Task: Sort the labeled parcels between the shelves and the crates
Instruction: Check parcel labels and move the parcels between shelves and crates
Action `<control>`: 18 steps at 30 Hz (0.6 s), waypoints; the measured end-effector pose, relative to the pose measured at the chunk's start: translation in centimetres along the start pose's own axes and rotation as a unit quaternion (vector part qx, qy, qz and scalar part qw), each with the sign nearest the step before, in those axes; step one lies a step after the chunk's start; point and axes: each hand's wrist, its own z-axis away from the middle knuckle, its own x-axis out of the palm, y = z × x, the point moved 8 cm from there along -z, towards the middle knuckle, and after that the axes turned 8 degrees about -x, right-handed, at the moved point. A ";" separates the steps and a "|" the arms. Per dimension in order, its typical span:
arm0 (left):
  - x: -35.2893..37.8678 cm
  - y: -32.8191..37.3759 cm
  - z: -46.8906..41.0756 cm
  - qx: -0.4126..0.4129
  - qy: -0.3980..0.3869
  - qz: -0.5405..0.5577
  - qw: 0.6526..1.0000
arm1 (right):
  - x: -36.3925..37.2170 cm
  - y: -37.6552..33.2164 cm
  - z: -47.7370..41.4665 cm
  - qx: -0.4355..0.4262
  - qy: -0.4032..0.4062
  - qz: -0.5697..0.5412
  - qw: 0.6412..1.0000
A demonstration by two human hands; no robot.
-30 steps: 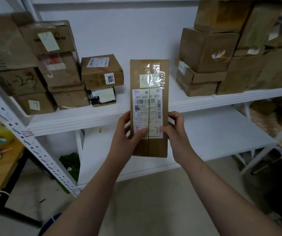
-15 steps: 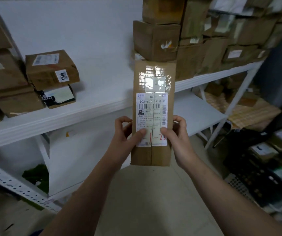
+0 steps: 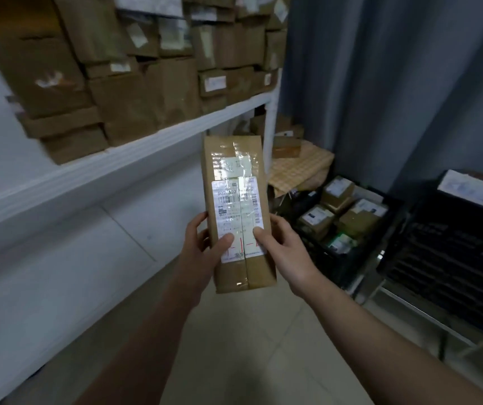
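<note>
Well, a white shelf (image 3: 117, 162) of cardboard boxes (image 3: 135, 106) runs up-left of my left hand (image 3: 202, 247), which grips, with my right hand (image 3: 284, 249), a long, tape-glossy brown parcel (image 3: 235, 159) upright between them; a black crate (image 3: 339, 267) sits to their right.

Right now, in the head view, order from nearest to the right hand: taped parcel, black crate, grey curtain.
1. taped parcel: held by the right hand.
2. black crate: low on the right.
3. grey curtain: behind the crate, farthest.
</note>
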 end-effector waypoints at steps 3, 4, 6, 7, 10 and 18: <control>5.9 -1.5 -1.9 -0.003 -0.027 -0.001 1.000 | -6.1 0.5 0.1 0.006 0.031 0.014 0.999; 7.5 -1.8 -2.5 -0.005 -0.035 -0.002 0.999 | -7.8 0.7 0.1 0.010 0.043 0.017 0.999; 10.3 -2.3 -3.5 -0.006 -0.051 -0.009 0.999 | -10.7 1.3 -0.1 0.020 0.065 0.024 0.997; 11.5 -2.4 -4.0 -0.005 -0.058 -0.014 0.998 | -11.9 1.6 -0.3 0.026 0.076 0.025 0.996; 14.5 -2.9 -5.8 -0.015 -0.085 -0.020 0.996 | -14.8 2.8 -1.3 0.040 0.105 0.027 0.993; 20.1 -5.8 -14.8 -0.073 -0.135 -0.036 0.988 | -20.7 7.3 -6.7 0.095 0.151 0.032 0.983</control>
